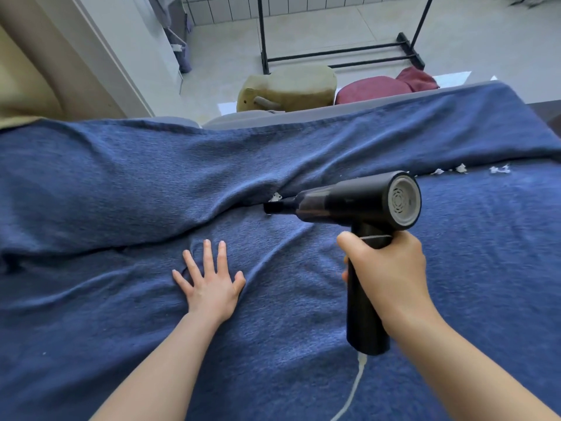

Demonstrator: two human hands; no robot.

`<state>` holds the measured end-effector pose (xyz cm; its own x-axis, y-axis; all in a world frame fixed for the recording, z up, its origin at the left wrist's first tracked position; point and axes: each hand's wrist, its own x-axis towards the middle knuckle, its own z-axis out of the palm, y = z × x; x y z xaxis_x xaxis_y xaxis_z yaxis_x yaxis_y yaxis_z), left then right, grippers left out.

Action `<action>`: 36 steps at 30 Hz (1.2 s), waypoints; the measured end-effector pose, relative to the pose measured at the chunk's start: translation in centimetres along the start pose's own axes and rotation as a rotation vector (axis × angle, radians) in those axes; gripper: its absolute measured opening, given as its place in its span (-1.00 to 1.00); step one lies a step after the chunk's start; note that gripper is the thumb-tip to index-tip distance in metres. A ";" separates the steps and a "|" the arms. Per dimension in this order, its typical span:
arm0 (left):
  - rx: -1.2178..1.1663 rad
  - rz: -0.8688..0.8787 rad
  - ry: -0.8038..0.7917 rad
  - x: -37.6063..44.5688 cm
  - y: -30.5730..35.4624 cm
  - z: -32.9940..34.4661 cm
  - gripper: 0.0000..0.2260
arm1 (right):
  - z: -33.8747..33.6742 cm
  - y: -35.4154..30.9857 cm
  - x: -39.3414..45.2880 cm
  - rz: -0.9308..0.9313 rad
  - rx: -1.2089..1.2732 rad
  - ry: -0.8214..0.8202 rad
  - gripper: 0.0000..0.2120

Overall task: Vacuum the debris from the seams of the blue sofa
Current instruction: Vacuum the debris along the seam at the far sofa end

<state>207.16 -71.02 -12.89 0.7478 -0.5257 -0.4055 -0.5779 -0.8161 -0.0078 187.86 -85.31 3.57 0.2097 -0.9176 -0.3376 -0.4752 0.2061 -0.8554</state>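
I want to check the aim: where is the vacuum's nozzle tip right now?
In the head view, the nozzle tip sits near the centre, in the sofa seam, just below a white scrap and up-right of the flat left hand.

The blue sofa [121, 314] wears a wrinkled blue cover. White debris scraps [461, 169] lie along its seam (one more at the fold), and a left hand [211, 285] presses flat on the seat.

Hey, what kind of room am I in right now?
Probably a home living area: a blue sofa draped in a cover, floor cushions beyond its back, and a black garment rack on a pale tiled floor.
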 end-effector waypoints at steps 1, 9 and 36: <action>-0.025 -0.011 -0.003 -0.1 0.3 0.0 -0.36 | -0.7 0.2 0.1 -0.010 -0.023 -0.001 -0.85; -0.208 -0.073 -0.037 -1.1 4.3 0.2 -0.37 | -2.9 1.1 2.0 -0.028 0.011 -0.028 -0.87; -0.169 -0.100 0.054 -0.1 14.8 0.6 -0.42 | -4.1 1.0 9.7 -0.182 -0.070 -0.235 -0.82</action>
<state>198.35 -82.93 -13.50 0.8175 -0.4487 -0.3611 -0.4404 -0.8910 0.1102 185.97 -95.39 1.08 0.4849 -0.8319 -0.2698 -0.4678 0.0139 -0.8837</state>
